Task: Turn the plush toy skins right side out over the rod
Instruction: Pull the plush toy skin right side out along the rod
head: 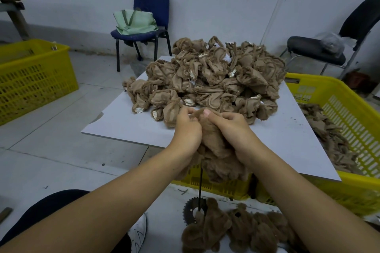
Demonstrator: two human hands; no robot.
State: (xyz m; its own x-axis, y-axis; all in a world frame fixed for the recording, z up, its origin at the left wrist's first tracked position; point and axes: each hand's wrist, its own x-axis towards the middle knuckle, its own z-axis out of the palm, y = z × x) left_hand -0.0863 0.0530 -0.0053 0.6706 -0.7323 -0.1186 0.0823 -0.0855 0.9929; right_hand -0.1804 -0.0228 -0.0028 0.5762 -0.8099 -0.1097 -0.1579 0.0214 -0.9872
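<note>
Both forearms filled the bottom of the shot, and between them sat a few finished fuzzy brown skins (218,230) on the floor next to the toothed metal base (193,208) of the rod (200,183). Up top, the left hand (188,129) and right hand (234,131) were both curled tight into the plush skin (218,150) being worked, thumbs and fingertips pinching the fabric at its upper end while the rest draped down over the thin black rod. Looked to me like mid-turn: fur side was already showing on most of it. My two cents on doing this bit well: keep the rod tip centred in the limb you're pushing, pull down evenly with both hands, and don't yank or a seam could pop. Behind the hands, the big pile of inside-out skins (209,76) sat on the white board (115,127), which rested on a yellow crate (349,109). As for writing, the green bag (134,21) on the blue chair (151,6) had some print, too small to read.
</note>
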